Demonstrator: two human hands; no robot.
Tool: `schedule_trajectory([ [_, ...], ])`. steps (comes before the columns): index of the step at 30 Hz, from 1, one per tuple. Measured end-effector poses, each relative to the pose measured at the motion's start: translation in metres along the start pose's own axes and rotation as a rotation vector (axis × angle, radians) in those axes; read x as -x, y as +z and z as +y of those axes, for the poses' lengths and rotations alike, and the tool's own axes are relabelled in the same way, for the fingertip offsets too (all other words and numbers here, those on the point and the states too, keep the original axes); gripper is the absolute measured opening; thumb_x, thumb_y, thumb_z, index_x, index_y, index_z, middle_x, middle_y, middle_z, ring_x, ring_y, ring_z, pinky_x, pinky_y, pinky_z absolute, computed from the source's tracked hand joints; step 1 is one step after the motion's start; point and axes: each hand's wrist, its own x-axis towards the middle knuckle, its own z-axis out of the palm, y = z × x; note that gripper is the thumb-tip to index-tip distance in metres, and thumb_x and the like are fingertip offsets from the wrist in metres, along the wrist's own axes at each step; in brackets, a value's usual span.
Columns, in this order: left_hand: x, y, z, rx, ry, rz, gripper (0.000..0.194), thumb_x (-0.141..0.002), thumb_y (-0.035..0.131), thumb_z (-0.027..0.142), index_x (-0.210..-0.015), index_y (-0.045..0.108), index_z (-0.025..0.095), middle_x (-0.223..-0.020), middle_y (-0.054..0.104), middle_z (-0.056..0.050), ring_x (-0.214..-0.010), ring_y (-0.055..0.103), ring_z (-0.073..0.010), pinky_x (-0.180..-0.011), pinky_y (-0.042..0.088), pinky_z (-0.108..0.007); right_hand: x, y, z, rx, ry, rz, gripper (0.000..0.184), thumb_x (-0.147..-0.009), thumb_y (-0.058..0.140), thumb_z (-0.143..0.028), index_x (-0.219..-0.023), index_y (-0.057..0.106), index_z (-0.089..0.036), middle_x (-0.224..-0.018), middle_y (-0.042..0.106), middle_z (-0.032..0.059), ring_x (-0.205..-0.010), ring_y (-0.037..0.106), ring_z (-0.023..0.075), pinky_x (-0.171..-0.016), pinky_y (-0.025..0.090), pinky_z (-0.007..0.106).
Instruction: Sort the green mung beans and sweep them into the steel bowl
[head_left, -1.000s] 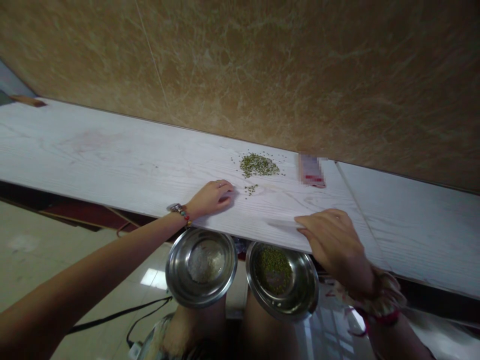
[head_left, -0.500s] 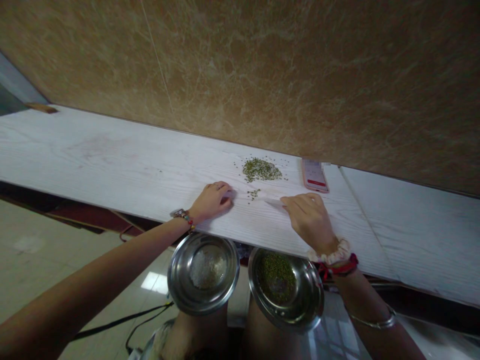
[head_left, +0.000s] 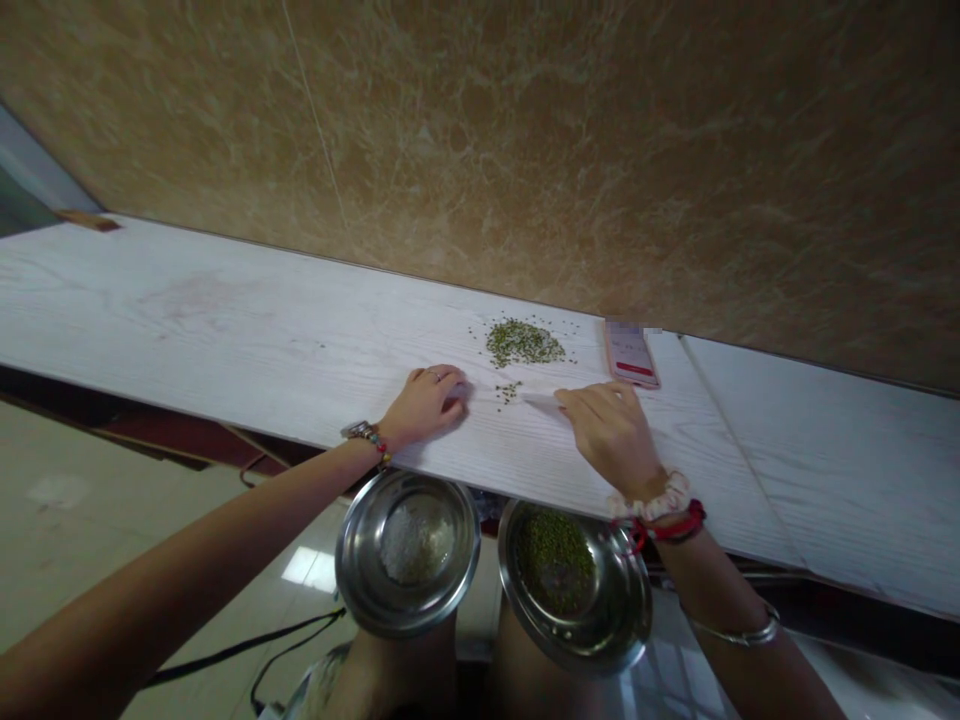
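Observation:
My right hand (head_left: 604,425) pinches a thin, flat white strip (head_left: 538,400), perhaps card or plastic. Its tip is beside a small cluster of green beans (head_left: 508,392) on the white board (head_left: 337,340). Beyond them lies a larger heap of small green beans (head_left: 521,343), with a few strays around it. My left hand (head_left: 426,405) rests on the board left of the cluster. Its fingers are loosely bent, the thumb apart from them, and I see nothing held; a greyish patch by the fingertips is unclear.
Two steel bowls sit over my knees below the board's edge. The left bowl (head_left: 352,575) contains something whitish; the right bowl (head_left: 626,600) contains green beans. A phone (head_left: 631,355) lies right of the heap. A brown marbled wall (head_left: 480,150) rises behind the board.
My right hand has shifted slightly left, bringing the white strip's tip closer to the small bean cluster. The left hand stays put.

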Motion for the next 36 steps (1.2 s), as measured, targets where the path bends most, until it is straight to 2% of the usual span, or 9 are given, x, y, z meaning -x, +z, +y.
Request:
schedule_trajectory([
  [4, 0.0, 0.0, 0.0, -0.006, -0.042, -0.018, 0.032, -0.084, 0.048, 0.03, -0.113, 0.054, 0.019, -0.128, 0.058, -0.013, -0.12, 0.051, -0.0294, -0.098, 0.037, -0.051, 0.0, 0.011, 0.014, 0.072, 0.047, 0.024, 0.018, -0.09, 0.047, -0.009, -0.095, 0.064, -0.015, -0.075, 0.069, 0.0039, -0.074, 0.056, 0.018, -0.077, 0.034, 0.033],
  [9, -0.002, 0.002, -0.001, -0.007, -0.105, -0.014, 0.034, -0.085, 0.047, 0.031, -0.116, 0.052, 0.018, -0.133, 0.054, -0.016, -0.124, 0.047, -0.032, -0.098, 0.035, -0.055, -0.005, 0.012, 0.023, 0.108, 0.086, 0.089, 0.018, -0.093, 0.047, -0.014, -0.094, 0.064, -0.016, -0.074, 0.068, 0.0028, -0.073, 0.056, 0.0176, -0.077, 0.034, 0.032],
  [20, -0.008, -0.011, 0.013, -0.05, -0.35, -0.069, 0.033, -0.084, 0.045, 0.023, -0.114, 0.055, 0.014, -0.129, 0.056, -0.016, -0.121, 0.05, -0.0299, -0.102, 0.034, -0.048, -0.011, 0.05, 0.031, -0.035, 0.046, 0.104, 0.023, -0.09, 0.047, -0.009, -0.094, 0.066, -0.02, -0.082, 0.072, 0.0031, -0.08, 0.061, 0.0163, -0.081, 0.035, 0.033],
  [26, -0.008, -0.011, 0.013, -0.055, -0.374, -0.064, 0.03, -0.085, 0.045, 0.023, -0.112, 0.055, 0.014, -0.13, 0.056, -0.015, -0.122, 0.049, -0.0301, -0.102, 0.033, -0.048, -0.004, 0.046, 0.03, -0.065, -0.006, 0.233, 0.024, -0.087, 0.047, -0.005, -0.091, 0.064, -0.02, -0.078, 0.071, 0.0024, -0.077, 0.061, 0.0152, -0.082, 0.036, 0.033],
  [36, -0.007, -0.012, 0.015, -0.105, -0.352, -0.086, 0.03, -0.085, 0.044, 0.024, -0.112, 0.055, 0.014, -0.123, 0.059, -0.015, -0.114, 0.054, -0.0292, -0.1, 0.036, -0.047, -0.002, 0.042, 0.026, -0.028, 0.031, 0.311, 0.021, -0.086, 0.048, -0.005, -0.089, 0.061, -0.021, -0.075, 0.07, 0.0012, -0.073, 0.061, 0.0145, -0.079, 0.038, 0.032],
])
